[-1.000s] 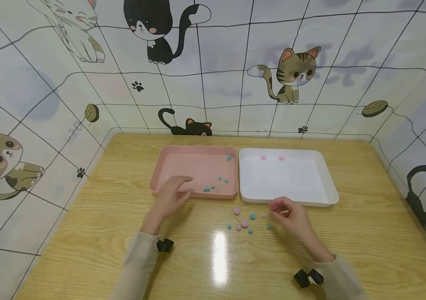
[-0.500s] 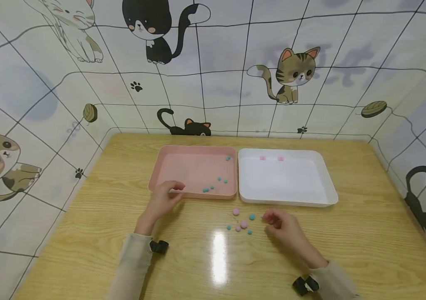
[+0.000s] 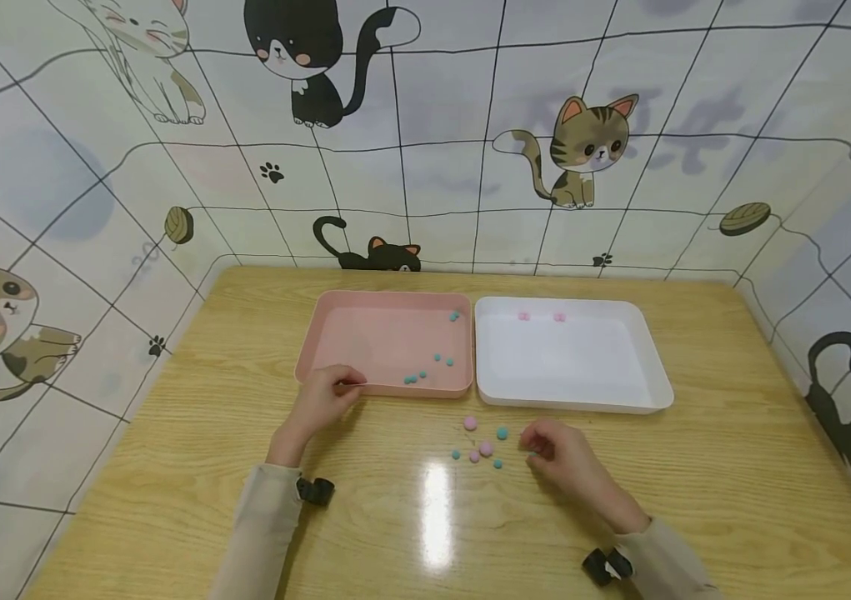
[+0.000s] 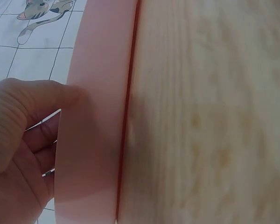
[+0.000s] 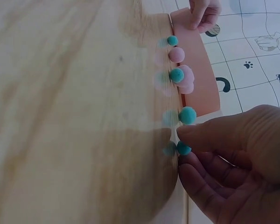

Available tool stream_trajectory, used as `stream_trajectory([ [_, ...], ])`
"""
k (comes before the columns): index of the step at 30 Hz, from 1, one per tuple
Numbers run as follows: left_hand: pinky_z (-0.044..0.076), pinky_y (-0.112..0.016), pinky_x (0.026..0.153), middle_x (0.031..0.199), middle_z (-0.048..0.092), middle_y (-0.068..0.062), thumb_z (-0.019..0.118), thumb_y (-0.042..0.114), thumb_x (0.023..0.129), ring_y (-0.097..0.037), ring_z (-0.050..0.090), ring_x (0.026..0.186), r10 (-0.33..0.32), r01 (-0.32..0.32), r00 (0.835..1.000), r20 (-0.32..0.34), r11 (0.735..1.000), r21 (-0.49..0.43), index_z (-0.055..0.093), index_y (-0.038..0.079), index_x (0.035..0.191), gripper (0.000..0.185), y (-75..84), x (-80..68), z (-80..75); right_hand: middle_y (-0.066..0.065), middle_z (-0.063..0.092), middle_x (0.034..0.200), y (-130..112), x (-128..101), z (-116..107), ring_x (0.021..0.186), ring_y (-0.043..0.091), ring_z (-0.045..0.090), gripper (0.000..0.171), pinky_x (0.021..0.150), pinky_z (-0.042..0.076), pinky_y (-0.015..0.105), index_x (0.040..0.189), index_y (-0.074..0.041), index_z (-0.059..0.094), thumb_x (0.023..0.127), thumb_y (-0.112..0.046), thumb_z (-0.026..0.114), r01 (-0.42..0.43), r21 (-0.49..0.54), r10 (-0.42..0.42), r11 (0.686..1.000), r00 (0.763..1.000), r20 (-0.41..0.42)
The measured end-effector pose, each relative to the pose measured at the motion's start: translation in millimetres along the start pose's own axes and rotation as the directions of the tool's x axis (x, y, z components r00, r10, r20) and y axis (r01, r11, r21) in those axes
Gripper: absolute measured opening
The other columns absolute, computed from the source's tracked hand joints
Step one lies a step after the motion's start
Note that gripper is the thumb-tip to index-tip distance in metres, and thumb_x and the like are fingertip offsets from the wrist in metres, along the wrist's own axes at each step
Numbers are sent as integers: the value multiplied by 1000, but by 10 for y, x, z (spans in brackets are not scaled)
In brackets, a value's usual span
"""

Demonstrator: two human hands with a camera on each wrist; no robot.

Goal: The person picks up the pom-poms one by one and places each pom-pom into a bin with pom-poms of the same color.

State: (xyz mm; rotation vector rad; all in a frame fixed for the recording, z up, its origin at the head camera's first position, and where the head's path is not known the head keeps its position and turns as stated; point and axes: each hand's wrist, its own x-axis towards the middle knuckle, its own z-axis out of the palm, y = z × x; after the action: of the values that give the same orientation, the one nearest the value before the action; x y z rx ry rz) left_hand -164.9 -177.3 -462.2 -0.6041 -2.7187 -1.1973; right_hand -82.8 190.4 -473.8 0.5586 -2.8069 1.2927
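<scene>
Sorting looks partly done: approx. 6 teal balls lie in the pink tray (image 3: pixel 335 333), 2 pink ones in the white tray (image 3: pixel 643 367); some 7 stay loose on the table (image 3: pixel 695 467). Right hand (image 3: pixel 556 454) pinches a teal pompom (image 5: pixel 184 149) at the pile's right. Left hand (image 3: pixel 320 400) grips the pink tray's near rim. Trays touch; lots of bare wood nearby, walls close behind.

Two trays (image 3: pixel 383 390), two hands (image 3: pixel 320 402)
</scene>
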Motion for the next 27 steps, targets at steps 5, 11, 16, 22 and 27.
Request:
stream_trajectory([
  [5, 53, -37, 72, 83, 68, -9, 69, -2, 81, -22, 63, 79, -4, 4, 1000, 31, 1000, 3, 70, -2, 84, 3, 3, 29, -28, 1, 60, 80, 1, 8, -9, 70, 11, 55, 28, 60, 48, 24, 81, -6, 62, 68, 18, 69, 41, -27, -41, 999, 999, 11],
  [11, 51, -37, 70, 80, 68, -8, 68, -1, 83, -19, 61, 75, -33, 35, 997, 76, 999, -33, 70, 1, 80, 4, 11, 67, -69, 1, 60, 81, 2, 14, -20, 70, 12, 56, 28, 61, 49, 24, 81, -6, 62, 69, 18, 68, 39, -20, -39, 999, 999, 19],
  [16, 51, -33, 67, 79, 67, -5, 68, -2, 82, -17, 60, 74, -51, 56, 992, 117, 998, -37, 70, 2, 79, 6, -36, 83, -94, 2, 63, 84, -30, 36, -17, 75, 17, 61, 27, 64, 52, 27, 83, -6, 63, 70, 17, 68, 52, 4, -52, 999, 999, 13],
  [22, 51, -27, 64, 76, 67, -7, 68, -4, 80, -16, 60, 70, -40, 47, 988, 151, 998, -45, 70, 1, 77, 6, -60, 114, -123, 6, 65, 85, -144, 147, -14, 77, 22, 63, 23, 65, 54, 28, 87, -3, 64, 74, 16, 67, 138, 65, -136, 988, 990, -26],
  [27, 50, -26, 62, 74, 67, -6, 69, -3, 79, -14, 59, 67, -35, 45, 984, 176, 998, -53, 70, 1, 77, 5, -79, 154, -147, 11, 64, 86, -262, 298, -30, 77, 27, 63, 20, 65, 55, 30, 89, 1, 62, 76, 14, 68, 235, 136, -230, 962, 972, -50],
])
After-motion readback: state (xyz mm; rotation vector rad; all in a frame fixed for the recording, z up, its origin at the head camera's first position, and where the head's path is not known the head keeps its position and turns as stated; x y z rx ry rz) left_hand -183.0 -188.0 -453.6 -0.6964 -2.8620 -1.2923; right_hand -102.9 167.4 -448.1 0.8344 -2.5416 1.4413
